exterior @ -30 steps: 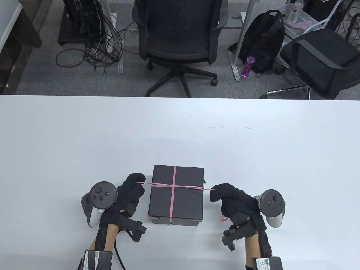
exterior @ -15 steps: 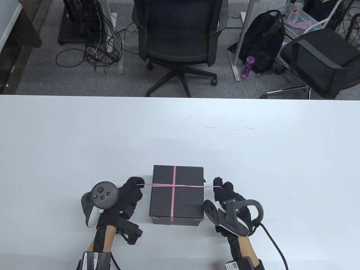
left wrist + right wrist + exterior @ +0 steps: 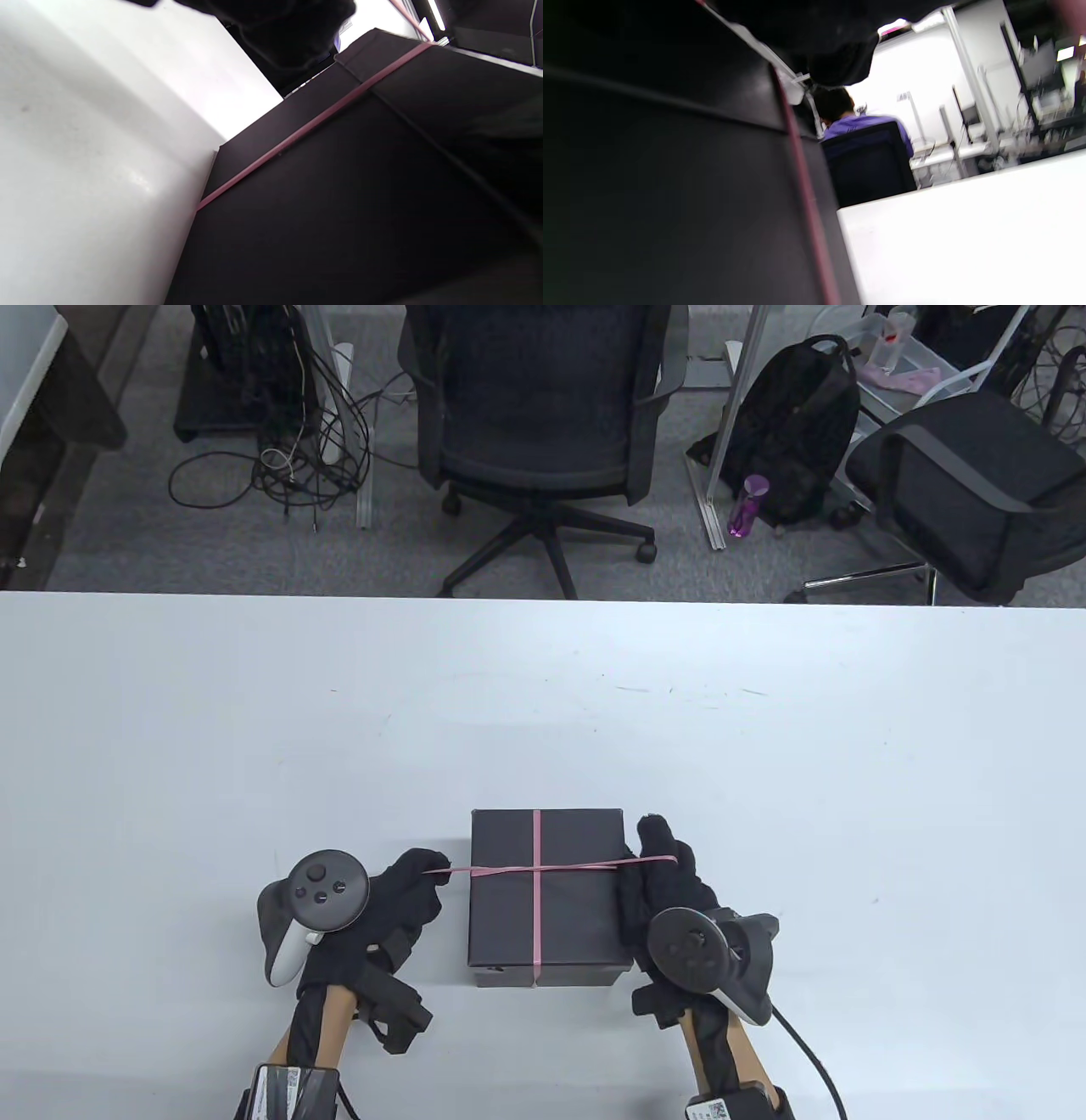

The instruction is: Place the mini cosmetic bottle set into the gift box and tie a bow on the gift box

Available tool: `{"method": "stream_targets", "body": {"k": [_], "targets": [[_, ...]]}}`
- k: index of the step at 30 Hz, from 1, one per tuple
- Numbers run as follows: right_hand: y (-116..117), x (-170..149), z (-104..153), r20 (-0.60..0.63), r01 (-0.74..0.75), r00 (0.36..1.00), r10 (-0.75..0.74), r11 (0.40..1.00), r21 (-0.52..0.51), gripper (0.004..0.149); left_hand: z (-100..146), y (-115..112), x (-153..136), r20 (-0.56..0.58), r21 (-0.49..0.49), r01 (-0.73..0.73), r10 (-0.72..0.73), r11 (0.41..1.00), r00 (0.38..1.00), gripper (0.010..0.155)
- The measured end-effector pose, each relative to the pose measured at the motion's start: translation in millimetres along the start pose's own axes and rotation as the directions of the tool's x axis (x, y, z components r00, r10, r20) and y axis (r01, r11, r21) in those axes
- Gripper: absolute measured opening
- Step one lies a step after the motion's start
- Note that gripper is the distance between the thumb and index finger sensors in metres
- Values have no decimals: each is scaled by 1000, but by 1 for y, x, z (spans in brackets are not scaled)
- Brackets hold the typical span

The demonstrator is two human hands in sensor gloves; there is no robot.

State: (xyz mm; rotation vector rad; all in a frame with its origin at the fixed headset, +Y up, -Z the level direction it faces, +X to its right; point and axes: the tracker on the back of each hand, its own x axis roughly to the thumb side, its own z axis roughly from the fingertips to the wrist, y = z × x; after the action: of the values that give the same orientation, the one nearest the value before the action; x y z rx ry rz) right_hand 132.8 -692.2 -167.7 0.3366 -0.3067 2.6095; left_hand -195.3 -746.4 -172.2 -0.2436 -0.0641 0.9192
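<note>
Gift box [image 3: 547,895] is lidded, near the table's [image 3: 543,695] front edge; bottles presumably packed inside, unseen. Pink ribbon [image 3: 537,867] is crossed over the lid. One end each is pinched by left hand [image 3: 405,891] and right hand [image 3: 662,882], flanking the box. Bow not yet tied.

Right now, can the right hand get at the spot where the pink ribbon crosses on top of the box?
Probably yes. The right hand lies against the gift box on its right side, with the ribbon end over its fingers. Nothing covers the lid, so the crossing looks open.
</note>
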Motion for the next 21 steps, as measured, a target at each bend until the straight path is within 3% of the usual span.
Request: {"method": "stream_targets", "body": {"k": [3,7,9,10,11,14,16,17,19,21], "targets": [[4,-4,0,-46,118,992,-116,993,24,62,-2,-1,-5,-6,-47,-35,35,998,999,38],[6,-5,1,-41,72,997,-72,997,5,61,-8,-1,-16,-15,-181,-170,170,969,985,38],[5,-3,2,-38,52,998,-53,999,-13,60,-13,-2,-25,-36,-331,-288,293,899,956,40],[5,-3,3,-33,37,999,-38,999,-23,60,-16,-3,-32,-75,-438,-388,397,811,915,42],[5,-3,3,-34,38,999,-39,999,-26,60,-16,-3,-38,-108,-471,-470,480,747,871,46],[6,-2,3,-37,50,998,-51,999,-20,60,-15,1,-51,-167,-386,-602,589,699,791,57],[6,0,3,-37,31,999,-32,999,-29,59,-14,4,-49,-216,-323,-573,531,753,820,55],[5,1,4,-35,10,999,-11,999,-34,59,-15,5,-44,-226,-323,-463,407,826,885,53],[5,3,4,-35,-15,999,14,999,-43,59,-15,5,-34,-227,-370,-203,124,907,966,50],[4,4,4,-40,-23,999,21,999,-47,59,-17,2,-23,-205,-442,-50,-46,895,978,48]]}}
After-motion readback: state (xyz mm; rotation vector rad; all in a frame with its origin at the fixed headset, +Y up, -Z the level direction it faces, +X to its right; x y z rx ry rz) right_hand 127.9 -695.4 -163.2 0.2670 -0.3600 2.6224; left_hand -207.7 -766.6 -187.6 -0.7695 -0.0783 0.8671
